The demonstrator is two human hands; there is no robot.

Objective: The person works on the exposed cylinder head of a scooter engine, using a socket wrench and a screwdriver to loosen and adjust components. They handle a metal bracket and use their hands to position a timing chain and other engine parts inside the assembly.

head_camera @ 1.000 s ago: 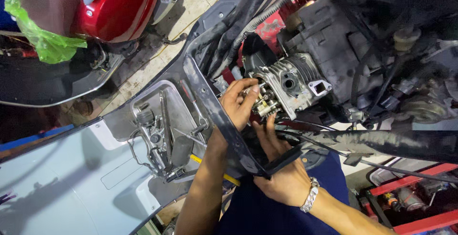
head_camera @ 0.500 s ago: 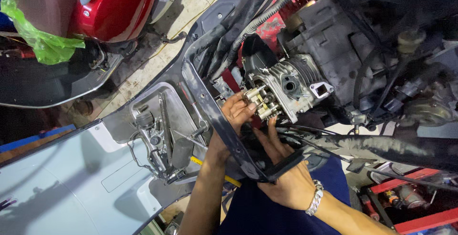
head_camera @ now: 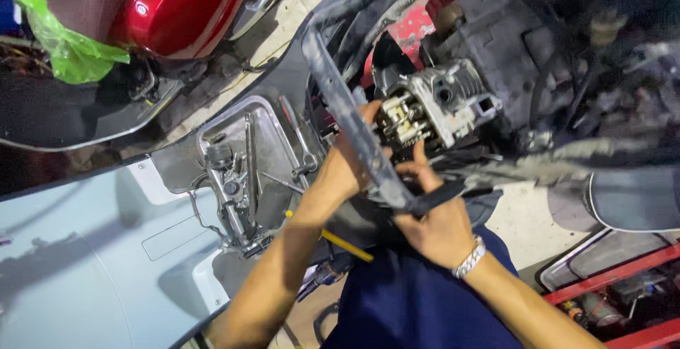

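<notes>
Grey metal engine head [head_camera: 443,105] sits exposed at one o'clock; left hand [head_camera: 347,168] and right hand [head_camera: 435,221] finger its valve springs [head_camera: 404,126], grip closure unclear, covers off, reassembly undone

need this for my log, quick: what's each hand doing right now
Left hand: fingers on the engine cylinder head, grip hidden by the frame bar.
Right hand: fingers reach up under it, grip cannot be told.
</notes>
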